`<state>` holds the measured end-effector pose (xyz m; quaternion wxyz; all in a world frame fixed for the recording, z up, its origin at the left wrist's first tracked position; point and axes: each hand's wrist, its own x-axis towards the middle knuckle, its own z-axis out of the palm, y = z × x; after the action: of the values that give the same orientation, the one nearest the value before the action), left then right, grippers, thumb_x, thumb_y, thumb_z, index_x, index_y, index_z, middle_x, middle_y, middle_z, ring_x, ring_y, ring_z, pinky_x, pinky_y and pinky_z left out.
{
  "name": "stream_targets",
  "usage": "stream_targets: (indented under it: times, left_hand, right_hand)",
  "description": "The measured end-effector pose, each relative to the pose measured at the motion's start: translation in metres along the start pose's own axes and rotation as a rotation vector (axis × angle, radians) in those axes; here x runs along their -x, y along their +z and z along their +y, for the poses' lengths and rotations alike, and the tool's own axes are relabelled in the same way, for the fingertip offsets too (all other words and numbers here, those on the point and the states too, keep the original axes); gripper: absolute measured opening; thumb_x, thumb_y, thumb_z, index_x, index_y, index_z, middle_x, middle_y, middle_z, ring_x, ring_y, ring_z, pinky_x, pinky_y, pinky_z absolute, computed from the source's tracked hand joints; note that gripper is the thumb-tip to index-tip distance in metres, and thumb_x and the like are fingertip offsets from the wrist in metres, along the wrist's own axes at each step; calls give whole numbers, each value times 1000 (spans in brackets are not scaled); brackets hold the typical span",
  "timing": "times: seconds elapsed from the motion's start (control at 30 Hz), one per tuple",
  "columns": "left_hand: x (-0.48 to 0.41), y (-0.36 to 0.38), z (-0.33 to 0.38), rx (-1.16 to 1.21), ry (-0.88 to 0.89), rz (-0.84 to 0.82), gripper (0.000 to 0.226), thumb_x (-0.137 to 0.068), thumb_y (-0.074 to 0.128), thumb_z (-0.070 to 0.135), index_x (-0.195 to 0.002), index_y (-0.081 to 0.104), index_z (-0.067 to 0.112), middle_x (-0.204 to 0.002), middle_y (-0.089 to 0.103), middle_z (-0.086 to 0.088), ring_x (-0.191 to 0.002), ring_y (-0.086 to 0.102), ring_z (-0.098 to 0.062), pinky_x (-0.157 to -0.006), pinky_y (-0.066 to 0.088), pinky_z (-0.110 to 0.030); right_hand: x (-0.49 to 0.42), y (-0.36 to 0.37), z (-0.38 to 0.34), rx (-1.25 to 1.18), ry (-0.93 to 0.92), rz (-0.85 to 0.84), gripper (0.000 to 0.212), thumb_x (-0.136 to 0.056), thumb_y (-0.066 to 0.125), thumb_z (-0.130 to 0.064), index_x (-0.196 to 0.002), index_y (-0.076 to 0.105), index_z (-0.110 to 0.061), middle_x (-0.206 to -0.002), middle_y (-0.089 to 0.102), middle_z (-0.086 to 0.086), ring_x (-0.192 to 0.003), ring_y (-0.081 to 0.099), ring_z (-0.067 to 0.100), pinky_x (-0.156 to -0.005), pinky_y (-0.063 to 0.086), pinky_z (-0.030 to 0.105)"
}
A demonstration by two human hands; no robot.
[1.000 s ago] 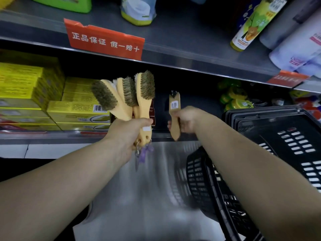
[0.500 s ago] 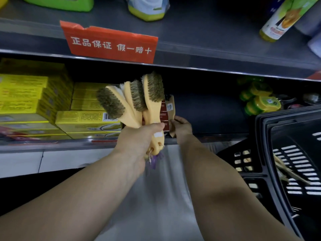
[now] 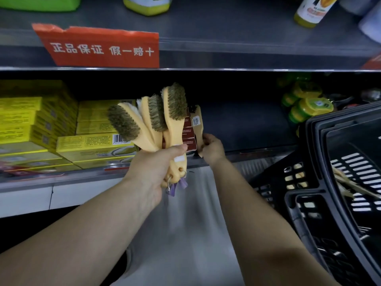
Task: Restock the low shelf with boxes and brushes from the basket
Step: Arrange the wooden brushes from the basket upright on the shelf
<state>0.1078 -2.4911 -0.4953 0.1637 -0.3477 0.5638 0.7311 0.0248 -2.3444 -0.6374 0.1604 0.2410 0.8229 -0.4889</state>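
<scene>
My left hand grips a fanned bunch of three wooden brushes by their handles, bristles up, in front of the low shelf. My right hand holds one more wooden brush upright at the shelf's front edge, pressed against a stack of red boxes. Stacked yellow boxes fill the shelf's left part. The black basket stands at the right with a few brushes inside.
A red sign hangs on the upper shelf's edge above. Green and yellow tins sit on the low shelf's right end. The shelf stretch between the red boxes and the tins is dark and bare.
My right hand has carried its single brush leftward from mid-air to the shelf, next to the red boxes. The left hand's bunch has stayed nearly still.
</scene>
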Motion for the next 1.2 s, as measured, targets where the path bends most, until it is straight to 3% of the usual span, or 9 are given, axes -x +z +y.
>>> stream_targets:
  times: [0.13,0.23,0.4,0.6,0.7,0.83,0.97,1.07,1.2]
  left_hand:
    - [0,1,-2,-41,23,-12,16,-69,79,14,-74,64,14,-46,63,2,-29,54,-14,-32,37,-14]
    - [1,3,-2,-44,84,-28,16,-69,78,8,-73,64,15,-46,64,4,-31,55,-12,-31,37,-15]
    - [1,1,-1,-89,120,-84,12,-72,75,4,-75,65,11,-50,65,-1,-36,58,-13,-31,39,-17]
    - [0,0,2,-20,28,-16,6,-80,66,7,-84,63,5,-48,61,-5,-35,56,-15,-39,43,-18]
    - [0,1,2,22,32,49,10,-80,64,2,-77,60,10,-59,64,-9,-53,60,-22,-49,45,-25]
    - [-2,0,3,-24,-7,68,10,-80,68,9,-83,58,8,-54,62,-9,-38,55,-20,-36,44,-22]
    - [-6,0,3,6,-12,58,11,-81,66,6,-90,60,2,-72,61,-18,-60,60,-35,-59,53,-43]
    - [-6,1,3,10,8,68,10,-81,67,4,-89,63,5,-76,63,-13,-55,59,-26,-38,46,-20]
    - [-5,4,2,18,9,68,10,-81,68,5,-89,63,7,-74,63,-10,-40,57,-13,-30,34,-11]
  right_hand:
    - [47,-7,-36,-225,-133,118,26,-94,43,-20,-116,58,-16,-111,66,5,-98,63,19,-82,52,33]
    - [103,-9,-58,-523,-207,-103,25,-90,50,-39,-94,67,-22,-87,70,-6,-79,65,6,-67,51,18]
    - [133,-14,-64,-582,-158,-186,29,-93,57,-22,-98,61,7,-90,63,23,-81,58,29,-77,48,41]
    - [125,-22,-53,-651,-143,-174,24,-96,50,-26,-88,62,-7,-75,67,8,-68,63,20,-68,55,35]
    - [100,-26,-46,-724,-100,-30,20,-99,43,-22,-90,56,-9,-67,67,2,-55,63,9,-54,53,23]
    - [37,-35,-31,-609,119,227,20,-93,36,0,-109,47,-8,-82,57,2,-65,56,11,-59,47,21]
    - [-5,-29,-14,-225,234,139,27,-91,38,0,-104,59,-9,-75,53,5,-63,47,15,-54,38,24]
    - [-16,-18,-6,-125,206,93,28,-90,43,-1,-107,64,-6,-73,56,3,-60,49,12,-50,38,22]
    - [-25,-12,3,-141,160,167,23,-89,52,-2,-107,64,-10,-77,62,2,-66,56,13,-59,48,24]
